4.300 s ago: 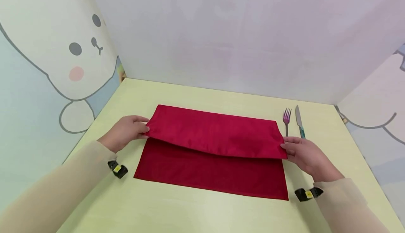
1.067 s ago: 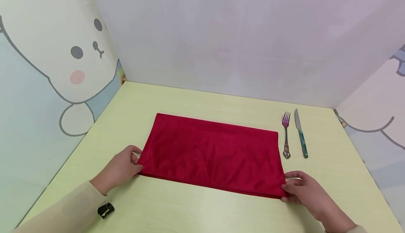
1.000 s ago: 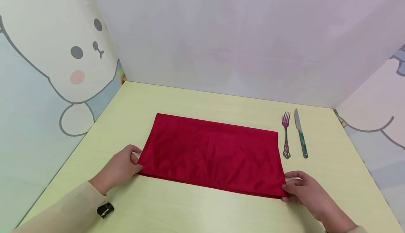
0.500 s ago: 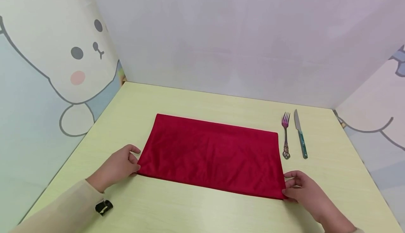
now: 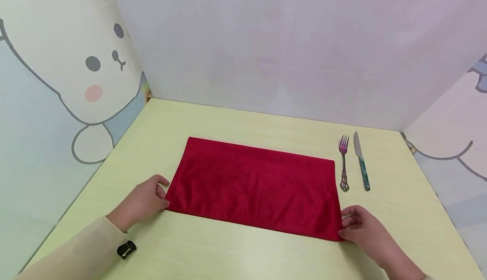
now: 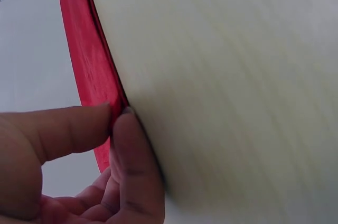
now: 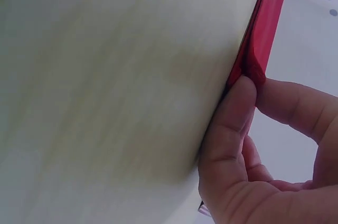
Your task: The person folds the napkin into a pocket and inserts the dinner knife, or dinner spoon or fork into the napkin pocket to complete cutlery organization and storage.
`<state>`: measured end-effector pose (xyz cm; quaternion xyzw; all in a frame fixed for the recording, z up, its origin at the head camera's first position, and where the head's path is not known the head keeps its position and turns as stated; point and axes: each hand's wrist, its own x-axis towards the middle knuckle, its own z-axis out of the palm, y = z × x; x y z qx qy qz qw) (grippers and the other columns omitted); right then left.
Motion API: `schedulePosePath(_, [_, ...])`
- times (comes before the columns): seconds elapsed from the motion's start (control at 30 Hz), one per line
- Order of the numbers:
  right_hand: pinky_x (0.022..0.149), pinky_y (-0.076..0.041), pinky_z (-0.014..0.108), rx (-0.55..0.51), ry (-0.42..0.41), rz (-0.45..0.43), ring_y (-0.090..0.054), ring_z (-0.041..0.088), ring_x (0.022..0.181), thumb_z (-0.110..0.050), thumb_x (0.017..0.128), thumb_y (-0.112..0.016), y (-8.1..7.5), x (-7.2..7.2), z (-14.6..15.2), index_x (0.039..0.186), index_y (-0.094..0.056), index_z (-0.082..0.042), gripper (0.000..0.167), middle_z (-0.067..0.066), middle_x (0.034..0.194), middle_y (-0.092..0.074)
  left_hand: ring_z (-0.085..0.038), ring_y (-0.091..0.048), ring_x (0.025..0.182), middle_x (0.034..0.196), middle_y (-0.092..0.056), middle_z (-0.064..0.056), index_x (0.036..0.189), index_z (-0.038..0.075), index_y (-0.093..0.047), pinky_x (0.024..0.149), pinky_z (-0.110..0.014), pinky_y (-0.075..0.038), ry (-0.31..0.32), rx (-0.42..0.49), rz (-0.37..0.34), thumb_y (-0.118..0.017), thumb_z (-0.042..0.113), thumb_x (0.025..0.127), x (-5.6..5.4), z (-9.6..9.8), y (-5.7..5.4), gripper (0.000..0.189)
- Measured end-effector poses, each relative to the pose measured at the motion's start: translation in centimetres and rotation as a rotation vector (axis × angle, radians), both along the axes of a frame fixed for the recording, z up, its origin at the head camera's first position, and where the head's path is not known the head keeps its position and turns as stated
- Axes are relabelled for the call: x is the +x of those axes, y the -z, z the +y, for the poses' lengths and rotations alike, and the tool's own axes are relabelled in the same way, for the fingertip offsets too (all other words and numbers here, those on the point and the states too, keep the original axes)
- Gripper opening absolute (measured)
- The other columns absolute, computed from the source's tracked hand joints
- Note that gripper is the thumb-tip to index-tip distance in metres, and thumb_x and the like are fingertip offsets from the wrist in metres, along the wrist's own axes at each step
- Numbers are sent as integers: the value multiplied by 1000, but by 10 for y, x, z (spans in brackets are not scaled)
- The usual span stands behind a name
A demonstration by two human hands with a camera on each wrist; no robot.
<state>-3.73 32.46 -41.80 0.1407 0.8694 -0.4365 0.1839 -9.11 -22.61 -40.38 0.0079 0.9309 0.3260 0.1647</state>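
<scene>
A red napkin (image 5: 251,187), folded in half into a long rectangle, lies flat on the table with faint creases across its top layer. At its near left corner my left hand (image 5: 142,201) pinches the edge between thumb and fingers. The left wrist view shows the thumb and index fingertip of this hand (image 6: 132,166) meeting at the red edge. My right hand (image 5: 367,231) pinches the near right corner. In the right wrist view the stacked layers of the napkin (image 7: 264,28) show just beyond the fingertips of that hand (image 7: 227,145).
Right of the napkin lie a fork (image 5: 344,161) with an ornate handle and a knife (image 5: 362,161) with a green handle, side by side. The pale yellow table (image 5: 236,119) meets a plain wall (image 5: 266,51) behind. Cartoon-printed panels (image 5: 42,144) stand at both sides.
Several seconds ago both hands held the top layer raised midway; it now lies over the lower layer, its edge brought toward the near side. Over the last second the hands have barely shifted.
</scene>
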Motion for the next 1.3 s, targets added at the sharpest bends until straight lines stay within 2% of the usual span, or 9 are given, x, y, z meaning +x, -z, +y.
schedulePosePath(0.17, [72, -58, 29, 2, -7, 0, -61, 23, 89, -1, 87, -80, 2, -3, -7, 127, -50, 6, 50, 10, 99, -61, -20, -54, 73, 86, -58, -4, 127, -7, -51, 67, -35, -47, 7, -46, 8, -74, 4, 87, 2, -5, -1, 47])
schedulePosePath(0.33, [69, -57, 30, 58, -29, -7, -60, 22, 87, -2, 87, -80, 2, -4, -6, 124, -51, 6, 47, 9, 98, -60, -20, -55, 72, 85, -59, -4, 123, -5, -54, 66, -35, -48, 23, -71, -13, -75, 6, 88, 2, -2, -2, 42])
schedulePosePath(0.53, [67, -56, 30, 108, -60, -8, -59, 20, 86, -3, 88, -80, 1, -4, -5, 116, -57, 5, 37, 7, 96, -60, -20, -54, 72, 84, -58, -4, 115, -1, -56, 64, -35, -47, 8, -85, -21, -74, 6, 89, 4, 1, -2, 33])
schedulePosePath(0.67, [67, -56, 30, 153, -89, -6, -59, 20, 85, -3, 89, -78, -1, -6, -6, 111, -62, 4, 28, 6, 94, -62, -20, -54, 75, 84, -57, -4, 105, 3, -57, 67, -35, -48, 13, -85, 4, -75, 5, 89, 5, 2, -2, 25])
schedulePosePath(0.87, [67, -55, 31, 205, -118, -21, -59, 19, 84, -7, 90, -78, -3, -8, -6, 111, -64, 3, 27, 5, 94, -63, -19, -54, 77, 82, -56, -2, 97, 5, -59, 71, -36, -49, 64, -82, 47, -75, 4, 88, 6, 2, -2, 19])
schedulePosePath(0.97, [66, -53, 31, 260, -153, 1, -58, 19, 83, -13, 90, -80, -5, -5, -7, 112, -65, 2, 29, 3, 95, -63, -18, -53, 75, 80, -55, -1, 95, 7, -59, 69, -35, -47, 101, -104, 64, -75, 7, 90, 3, 1, -4, 16])
schedulePosePath(1.07, [69, -54, 33, 344, -223, 72, -58, 19, 85, -20, 90, -82, -8, 0, -11, 114, -66, 0, 35, 3, 100, -62, -17, -52, 75, 81, -56, 0, 96, 9, -60, 68, -35, -47, 155, -146, 109, -75, 13, 93, -5, 3, -10, 16])
schedulePosePath(1.2, [79, -57, 39, 483, -348, 214, -60, 19, 93, -28, 86, -85, -11, 11, -20, 115, -68, -5, 41, 4, 109, -62, -18, -57, 83, 96, -61, -4, 108, 6, -65, 76, -38, -54, 272, -247, 205, -78, 19, 92, -24, 12, -18, 24])
schedulePosePath(1.3, [85, -59, 45, 564, -384, 234, -62, 21, 96, -32, 83, -87, -11, 17, -26, 115, -69, -6, 45, 5, 110, -63, -18, -60, 89, 105, -63, -5, 116, 6, -66, 83, -39, -57, 385, -322, 278, -80, 21, 91, -41, 29, -22, 33])
